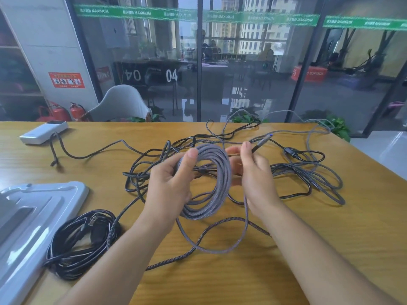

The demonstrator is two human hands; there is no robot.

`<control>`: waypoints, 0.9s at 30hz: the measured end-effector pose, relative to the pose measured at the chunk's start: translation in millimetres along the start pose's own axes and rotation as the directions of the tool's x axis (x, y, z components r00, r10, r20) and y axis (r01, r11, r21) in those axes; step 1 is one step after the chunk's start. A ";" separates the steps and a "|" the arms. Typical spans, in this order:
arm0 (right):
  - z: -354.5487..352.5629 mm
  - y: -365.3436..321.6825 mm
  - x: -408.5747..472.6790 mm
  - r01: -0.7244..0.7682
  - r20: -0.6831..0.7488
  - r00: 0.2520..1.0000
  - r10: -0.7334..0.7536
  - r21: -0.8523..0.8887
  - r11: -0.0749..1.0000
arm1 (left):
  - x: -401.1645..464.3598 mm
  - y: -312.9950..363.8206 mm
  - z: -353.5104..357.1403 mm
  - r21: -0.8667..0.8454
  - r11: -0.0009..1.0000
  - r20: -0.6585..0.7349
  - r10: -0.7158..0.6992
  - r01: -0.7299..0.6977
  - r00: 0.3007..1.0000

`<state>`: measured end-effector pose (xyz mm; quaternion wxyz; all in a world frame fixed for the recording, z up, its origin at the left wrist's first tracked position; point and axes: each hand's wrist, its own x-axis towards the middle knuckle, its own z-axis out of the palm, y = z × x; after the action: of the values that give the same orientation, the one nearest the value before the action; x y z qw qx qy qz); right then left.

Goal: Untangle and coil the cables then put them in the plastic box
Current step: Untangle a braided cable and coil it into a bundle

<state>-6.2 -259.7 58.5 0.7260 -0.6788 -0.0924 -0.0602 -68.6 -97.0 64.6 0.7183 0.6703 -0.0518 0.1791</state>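
Black rubber cable [81, 243], 1 coiled bundle, lies beside the grey plastic box lid [33, 216]. Past it, the left hand [171, 183] clasps 1 grey braided coil [211, 181]; the right hand [253, 172] pinches its plug. Tangled cables [308, 172] and 1 white power bank [44, 132] lie beyond.

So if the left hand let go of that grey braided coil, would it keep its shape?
Probably not. The grey braided coil is held together only by the left hand; no tie is visible, so the loops would likely spring apart. It looks floppy: its loose tail sags in curves across the table.
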 end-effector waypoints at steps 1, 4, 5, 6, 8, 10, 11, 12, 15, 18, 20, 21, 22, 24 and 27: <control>-7.5 2.3 5.8 -0.029 0.004 1.000 0.029 -0.057 0.998 | 2.4 1.2 -4.0 -0.026 1.000 -0.032 0.000 0.000 0.999; -22.8 6.4 16.8 -0.084 0.102 0.986 0.135 -0.396 0.914 | 6.8 5.3 -12.1 -0.084 0.996 -0.091 -0.011 0.004 0.996; -24.0 7.9 17.0 -0.100 0.143 0.973 0.183 -0.452 0.886 | 7.2 6.3 -12.2 -0.091 0.996 -0.096 -0.015 0.006 0.995; -22.3 8.5 15.2 -0.117 0.180 0.958 0.224 -0.470 0.875 | 6.6 7.3 -11.6 -0.096 0.995 -0.098 -0.019 0.010 0.995; -16.7 8.3 9.0 -0.082 0.254 0.940 0.228 -0.481 0.873 | 5.2 8.3 -9.9 -0.097 0.995 -0.089 -0.021 0.013 0.996; -11.6 5.5 2.8 0.039 0.306 0.942 0.140 -0.514 0.857 | 4.9 8.1 -9.8 -0.094 0.995 -0.080 -0.027 0.019 0.996; -10.5 4.0 0.7 0.095 0.329 0.940 0.089 -0.504 0.858 | 5.0 8.1 -10.1 -0.091 0.996 -0.079 -0.029 0.022 0.996; -9.5 2.1 -0.4 0.125 0.336 0.940 0.053 -0.486 0.865 | 5.1 8.0 -10.6 -0.087 0.996 -0.081 -0.031 0.024 0.996; -6.7 3.0 -1.5 0.172 0.367 0.930 0.000 -0.435 0.884 | 4.8 7.7 -10.5 -0.061 0.998 -0.075 -0.026 0.022 0.997; 0.1 6.6 -6.4 0.007 0.373 0.924 0.080 -0.226 0.974 | 3.9 5.2 -10.6 -0.012 1.000 -0.072 -0.016 0.015 0.997; 2.6 4.8 -8.6 -0.145 0.410 0.904 0.121 0.026 0.989 | 4.2 4.5 -10.8 -0.001 1.000 -0.083 -0.012 0.012 0.996; 3.0 1.8 -10.3 -0.207 0.445 0.885 0.137 0.113 0.972 | 4.5 4.5 -10.6 0.000 1.000 -0.087 -0.009 0.009 0.996; 2.5 -0.2 -11.7 -0.255 0.488 0.861 0.143 0.170 0.952 | 4.7 4.6 -10.1 0.004 1.000 -0.089 -0.005 0.005 0.996; 3.7 0.4 -13.8 -0.235 0.556 0.824 0.115 0.150 0.960 | 4.3 4.3 -8.4 0.032 0.999 -0.091 0.008 -0.005 0.996; 14.2 3.6 -20.4 -0.108 0.489 0.866 0.100 -0.011 0.994 | 1.9 1.9 -4.9 0.085 0.996 -0.083 0.034 -0.027 0.996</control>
<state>-26.0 -246.1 51.5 0.6869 -0.6698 -0.2368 0.1533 -68.3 -91.8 66.6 0.6883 0.6907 -0.0243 0.2203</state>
